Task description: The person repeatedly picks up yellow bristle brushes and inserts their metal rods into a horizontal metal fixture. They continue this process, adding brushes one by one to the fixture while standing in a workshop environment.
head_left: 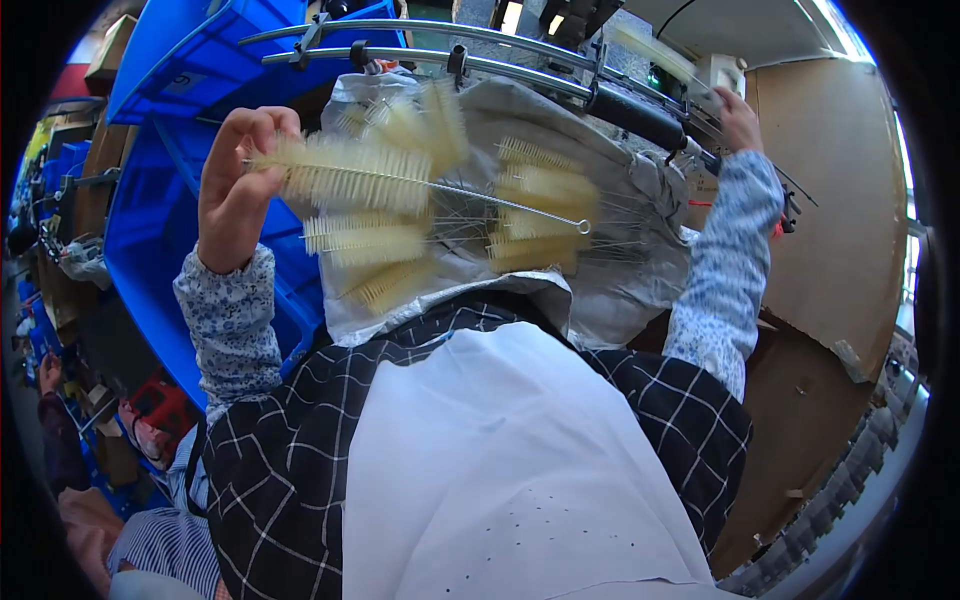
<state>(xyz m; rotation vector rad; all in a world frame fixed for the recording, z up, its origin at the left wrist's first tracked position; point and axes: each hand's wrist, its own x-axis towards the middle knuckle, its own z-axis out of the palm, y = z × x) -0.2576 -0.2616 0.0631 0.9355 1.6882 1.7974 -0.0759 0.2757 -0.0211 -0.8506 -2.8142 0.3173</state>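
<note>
My left hand (240, 185) is closed on the bristle tip of a cream bottle brush (350, 172). Its twisted wire stem slants down to the right and ends in a small ring. At the upper right, my right hand (738, 120) closes around the wire stem of a second brush (655, 55), whose pale bristles reach up toward the machine. Between my arms, several loose brushes (370, 240) lie on a grey plastic sheet (650, 265) over my lap. Another pile of brushes (535, 205) rests beside them, their thin wire stems pointing right.
Blue plastic bins (150, 250) stand at my left. Metal rails (430, 58) with a black roller (635, 115) cross in front of me. A large cardboard box (825, 200) is on the right. Another person's hand (50, 372) shows at the far left.
</note>
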